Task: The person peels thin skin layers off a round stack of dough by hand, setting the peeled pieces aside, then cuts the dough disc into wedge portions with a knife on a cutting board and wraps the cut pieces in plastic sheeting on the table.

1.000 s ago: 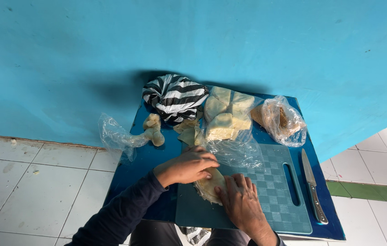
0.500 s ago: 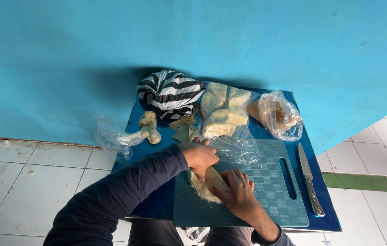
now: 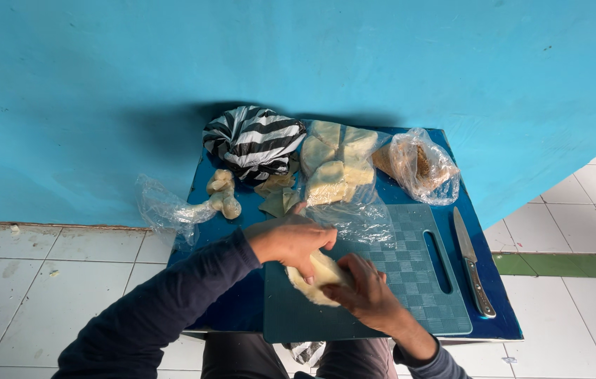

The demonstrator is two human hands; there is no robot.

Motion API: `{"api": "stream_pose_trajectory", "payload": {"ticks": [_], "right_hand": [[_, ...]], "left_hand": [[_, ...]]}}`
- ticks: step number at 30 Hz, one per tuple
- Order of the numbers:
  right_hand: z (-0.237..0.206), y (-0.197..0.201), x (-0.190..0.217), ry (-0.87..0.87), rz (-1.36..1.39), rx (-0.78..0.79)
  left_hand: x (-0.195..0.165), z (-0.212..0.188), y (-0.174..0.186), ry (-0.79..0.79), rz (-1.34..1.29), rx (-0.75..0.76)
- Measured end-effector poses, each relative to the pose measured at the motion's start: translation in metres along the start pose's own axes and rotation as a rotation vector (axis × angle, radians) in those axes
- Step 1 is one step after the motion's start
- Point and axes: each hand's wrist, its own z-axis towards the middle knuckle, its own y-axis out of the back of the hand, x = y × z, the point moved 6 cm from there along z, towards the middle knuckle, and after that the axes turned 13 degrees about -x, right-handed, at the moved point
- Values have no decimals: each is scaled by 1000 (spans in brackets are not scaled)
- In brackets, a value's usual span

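Head view: pale dough (image 3: 317, 275) lies between left hand (image 3: 289, 240), right hand (image 3: 368, 295).

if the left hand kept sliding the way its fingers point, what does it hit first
The left hand points right, over the pale dough piece. Going on, it would probably first meet the clear plastic sheet lying on the green cutting board, though depth is hard to judge.

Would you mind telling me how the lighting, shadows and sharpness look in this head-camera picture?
Head view: soft, even daylight, no harsh glare; a dark shadow on the blue wall behind the striped bag; mild shine on the clear plastic bag; both hands sharp, little blur.
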Motion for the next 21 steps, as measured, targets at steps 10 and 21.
{"api": "stream_pose_trajectory", "payload": {"ticks": [10, 21], "right_hand": [[-8, 72, -25, -3, 358, 42], [-28, 121, -97, -33, -180, -352]], "left_hand": [[-43, -22, 6, 228, -633, -169], [-32, -28, -28, 320, -529, -290]]}}
